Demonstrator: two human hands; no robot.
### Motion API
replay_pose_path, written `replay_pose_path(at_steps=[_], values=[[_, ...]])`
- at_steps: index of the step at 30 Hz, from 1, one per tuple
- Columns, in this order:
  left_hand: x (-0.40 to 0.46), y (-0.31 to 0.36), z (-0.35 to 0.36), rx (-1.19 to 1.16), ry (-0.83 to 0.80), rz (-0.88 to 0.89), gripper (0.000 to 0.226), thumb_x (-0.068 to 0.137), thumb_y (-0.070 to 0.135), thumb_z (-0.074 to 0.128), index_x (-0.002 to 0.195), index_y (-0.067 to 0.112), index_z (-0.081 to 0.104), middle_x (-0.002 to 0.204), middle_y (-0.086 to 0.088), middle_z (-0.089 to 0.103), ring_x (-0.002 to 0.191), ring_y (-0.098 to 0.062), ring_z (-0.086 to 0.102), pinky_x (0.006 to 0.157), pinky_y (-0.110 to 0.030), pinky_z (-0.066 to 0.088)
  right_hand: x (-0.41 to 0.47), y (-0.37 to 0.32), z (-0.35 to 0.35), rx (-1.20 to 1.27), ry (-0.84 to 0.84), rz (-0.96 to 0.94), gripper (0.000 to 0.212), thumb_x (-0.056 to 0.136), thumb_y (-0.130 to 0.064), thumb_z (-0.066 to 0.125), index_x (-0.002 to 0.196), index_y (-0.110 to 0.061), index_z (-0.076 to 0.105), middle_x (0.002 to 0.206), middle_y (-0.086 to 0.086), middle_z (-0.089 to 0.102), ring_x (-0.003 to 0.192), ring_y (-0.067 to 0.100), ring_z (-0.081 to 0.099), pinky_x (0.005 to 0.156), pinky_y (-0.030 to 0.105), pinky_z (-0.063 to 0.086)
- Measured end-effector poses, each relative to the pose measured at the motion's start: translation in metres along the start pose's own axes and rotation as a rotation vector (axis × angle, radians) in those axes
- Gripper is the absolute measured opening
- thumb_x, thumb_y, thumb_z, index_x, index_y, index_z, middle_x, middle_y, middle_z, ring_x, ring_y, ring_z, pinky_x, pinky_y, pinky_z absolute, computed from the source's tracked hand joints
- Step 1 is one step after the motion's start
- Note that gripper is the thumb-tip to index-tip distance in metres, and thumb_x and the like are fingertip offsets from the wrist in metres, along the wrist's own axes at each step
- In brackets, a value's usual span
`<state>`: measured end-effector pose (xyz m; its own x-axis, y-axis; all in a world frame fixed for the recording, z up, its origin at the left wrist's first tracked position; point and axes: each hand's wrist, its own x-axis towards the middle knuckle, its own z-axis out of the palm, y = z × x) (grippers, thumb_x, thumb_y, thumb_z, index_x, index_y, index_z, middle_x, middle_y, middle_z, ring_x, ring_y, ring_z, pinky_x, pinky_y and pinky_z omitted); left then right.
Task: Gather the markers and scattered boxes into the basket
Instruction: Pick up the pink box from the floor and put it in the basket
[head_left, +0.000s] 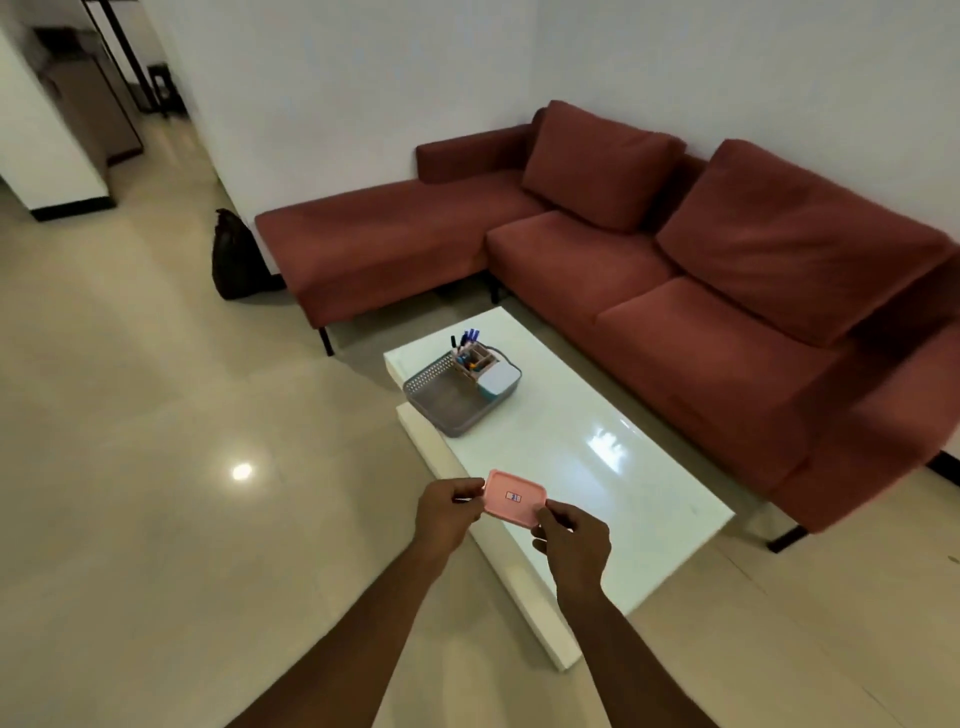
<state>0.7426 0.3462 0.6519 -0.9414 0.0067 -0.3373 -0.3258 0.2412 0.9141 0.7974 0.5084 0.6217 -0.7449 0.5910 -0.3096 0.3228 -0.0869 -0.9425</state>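
— While both hands are raised over the near end of the tabletop (597, 447), what are they gripping?

— A pink box (514, 499), flat and level; the left hand (449, 512) pinches its left edge, the right hand (574, 540) its near right corner.

— And the basket (441, 395)?

— Grey, farther along the tabletop, well apart from the box. Inside stand a holder with markers (467, 340) and a pale blue box (498, 382). A red sofa (675, 270) runs behind.
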Motion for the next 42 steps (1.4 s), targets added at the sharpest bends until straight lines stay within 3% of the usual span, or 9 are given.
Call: replay_pose_path(at_steps=[3, 7, 11, 14, 22, 28, 30, 36, 42], values=[[0.036, -0.009, -0.042, 0.029, -0.033, -0.035, 0.031, 0.083, -0.004, 0.068, 0.111, 0.007, 0.076, 0.091, -0.006, 0.077, 0.073, -0.018, 0.068, 0.087, -0.042, 0.059, 0.005, 0.006, 0.055, -0.03, 0.014, 0.045, 0.014, 0.091, -0.005, 0.076, 0.103, -0.004, 0.081, 0.088, 0.008, 0.079, 0.066, 0.026, 0.078, 0.07, 0.042, 0.067], [0.096, -0.014, -0.072, 0.048, -0.043, -0.056, 0.028, 0.086, 0.004, 0.067, 0.111, 0.011, 0.077, 0.082, 0.0, 0.076, 0.066, -0.011, 0.066, 0.075, -0.033, 0.059, 0.026, 0.001, 0.114, -0.049, 0.043, 0.061, 0.012, 0.091, -0.005, 0.075, 0.101, -0.007, 0.081, 0.084, 0.006, 0.079, 0.062, 0.023, 0.077, 0.071, 0.046, 0.067], [0.172, -0.008, -0.081, 0.086, -0.04, -0.081, 0.031, 0.088, 0.005, 0.066, 0.119, 0.01, 0.073, 0.104, -0.006, 0.076, 0.083, -0.019, 0.068, 0.089, -0.036, 0.057, 0.088, 0.001, 0.18, -0.118, 0.065, 0.074, 0.012, 0.091, -0.01, 0.076, 0.101, -0.013, 0.082, 0.088, 0.001, 0.079, 0.07, 0.022, 0.078, 0.076, 0.047, 0.067], [0.228, 0.0, -0.088, 0.19, -0.053, -0.086, 0.033, 0.088, 0.008, 0.065, 0.118, 0.017, 0.074, 0.108, -0.002, 0.076, 0.087, -0.023, 0.069, 0.084, -0.03, 0.053, 0.137, 0.001, 0.231, -0.145, 0.052, 0.09, 0.014, 0.088, -0.014, 0.076, 0.099, -0.018, 0.083, 0.091, -0.002, 0.08, 0.08, 0.023, 0.078, 0.082, 0.049, 0.065], [0.368, 0.04, -0.118, 0.348, -0.086, -0.124, 0.032, 0.085, 0.005, 0.064, 0.113, 0.017, 0.076, 0.104, -0.003, 0.077, 0.063, -0.006, 0.057, 0.072, -0.026, 0.047, 0.249, -0.039, 0.322, -0.223, -0.074, 0.186, 0.019, 0.082, -0.016, 0.077, 0.099, -0.018, 0.084, 0.093, 0.002, 0.081, 0.083, 0.023, 0.078, 0.082, 0.049, 0.065], [0.462, 0.05, -0.116, 0.373, -0.127, -0.181, 0.033, 0.084, 0.005, 0.064, 0.114, 0.016, 0.075, 0.107, -0.006, 0.077, 0.086, -0.025, 0.07, 0.087, -0.04, 0.056, 0.306, -0.044, 0.366, -0.272, -0.02, 0.29, 0.022, 0.083, -0.014, 0.076, 0.103, -0.018, 0.083, 0.095, 0.004, 0.082, 0.083, 0.023, 0.079, 0.081, 0.047, 0.066], [0.495, 0.051, -0.113, 0.424, -0.182, -0.186, 0.034, 0.084, 0.005, 0.064, 0.114, 0.016, 0.075, 0.106, -0.008, 0.077, 0.094, -0.032, 0.071, 0.081, -0.034, 0.054, 0.324, -0.046, 0.38, -0.298, 0.002, 0.325, 0.023, 0.083, -0.014, 0.076, 0.104, -0.017, 0.084, 0.097, 0.005, 0.083, 0.084, 0.023, 0.079, 0.083, 0.045, 0.066], [0.592, 0.051, -0.106, 0.645, -0.476, -0.096, 0.041, 0.089, 0.004, 0.051, 0.119, 0.023, 0.073, 0.113, -0.003, 0.075, 0.1, -0.023, 0.069, 0.084, -0.032, 0.054, 0.389, -0.021, 0.426, -0.33, 0.107, 0.506, 0.03, 0.083, -0.02, 0.07, 0.11, -0.019, 0.082, 0.102, 0.008, 0.082, 0.09, 0.029, 0.079, 0.085, 0.048, 0.065], [0.686, 0.024, -0.097, 0.798, -0.672, -0.065, 0.048, 0.091, 0.002, 0.043, 0.125, 0.024, 0.068, 0.12, -0.006, 0.071, 0.106, -0.028, 0.067, 0.081, -0.028, 0.054, 0.431, -0.03, 0.487, -0.318, 0.254, 0.621, 0.034, 0.089, -0.006, 0.062, 0.115, -0.018, 0.081, 0.103, 0.011, 0.081, 0.09, 0.032, 0.077, 0.084, 0.04, 0.064]])
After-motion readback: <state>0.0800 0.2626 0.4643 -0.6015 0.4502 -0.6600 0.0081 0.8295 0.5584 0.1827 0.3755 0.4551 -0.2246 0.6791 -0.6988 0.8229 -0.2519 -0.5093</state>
